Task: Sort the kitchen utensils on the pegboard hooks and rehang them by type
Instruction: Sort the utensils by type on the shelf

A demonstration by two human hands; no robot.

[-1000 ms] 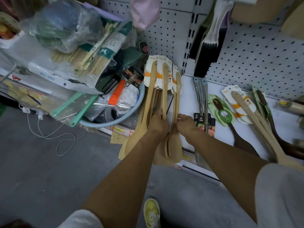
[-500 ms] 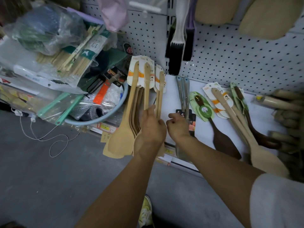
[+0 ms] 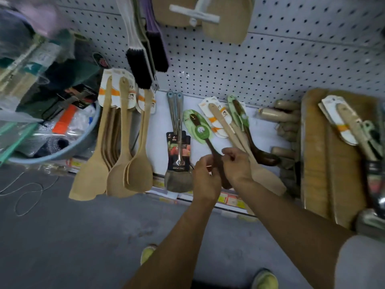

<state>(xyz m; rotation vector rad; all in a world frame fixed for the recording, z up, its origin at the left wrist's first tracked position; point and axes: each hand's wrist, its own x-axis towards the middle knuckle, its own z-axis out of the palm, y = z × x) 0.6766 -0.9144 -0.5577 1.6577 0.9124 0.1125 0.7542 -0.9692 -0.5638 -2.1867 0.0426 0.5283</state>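
Two bare hands meet over a dark wooden spatula [image 3: 216,158] at the front edge of a white store shelf [image 3: 158,130]: the left hand [image 3: 205,176] curls its fingers around the lower handle, and the right hand [image 3: 237,163] pinches the same handle just beside it. The dark wooden spatula carries an oval green label card [image 3: 199,127] with a round white emblem; its print is too small to read. Left of the hands, a bunch of pale wooden spatulas [image 3: 123,142] hangs blade-down, with white and orange header cards [image 3: 116,91] whose characters blur out. Between that bunch and the hands lies a steel turner [image 3: 177,147] in a dark printed sleeve; a line of letters low on the sleeve cannot be made out. Under the right hand a light wooden spatula [image 3: 239,138] with an orange-banded card angles across the shelf, and beside it a dark ladle [image 3: 254,142] lies on a green card. Black-bristled brushes [image 3: 141,65] hang from the grey pegboard [image 3: 270,59] above. Wooden rolling pins [image 3: 281,115] are stacked at the back right, next to bamboo cutting boards [image 3: 325,163] topped with more carded utensils. A blue basin [image 3: 62,151] of packaged goods sits at far left. Yellow price tags line the shelf lip, unreadable.
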